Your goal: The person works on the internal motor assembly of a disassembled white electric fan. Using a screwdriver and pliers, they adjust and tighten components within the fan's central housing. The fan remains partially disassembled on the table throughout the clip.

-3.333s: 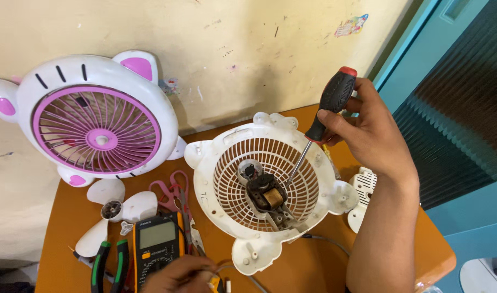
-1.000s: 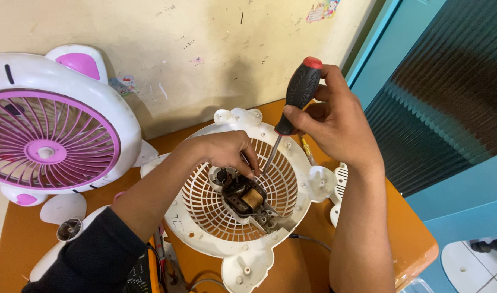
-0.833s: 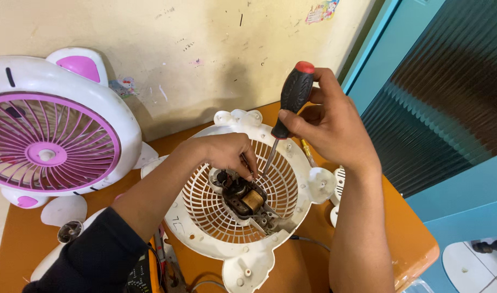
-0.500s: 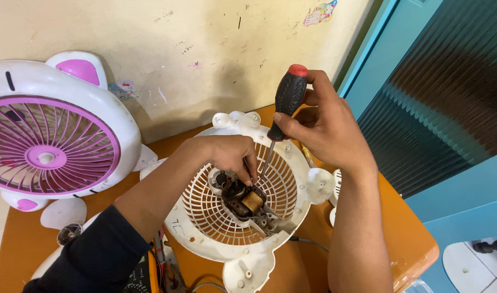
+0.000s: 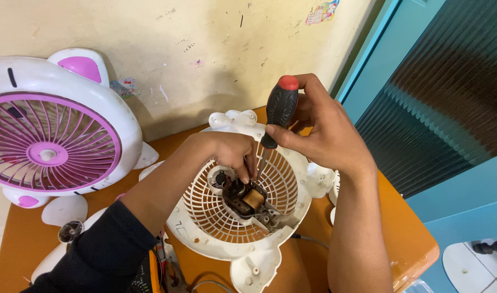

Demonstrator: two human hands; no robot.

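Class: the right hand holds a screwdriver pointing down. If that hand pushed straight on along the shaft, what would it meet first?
Probably the small motor in the white fan housing; the right hand aims the screwdriver there, beside the left hand's fingertips. Depth is unclear.

Scuffed cream wall [image 5: 205, 49], teal door [image 5: 449, 108], orange table [image 5: 411, 244].

Glossy white plastic fan grille [image 5: 216, 217]; matt black ribbed screwdriver handle [image 5: 281, 108].
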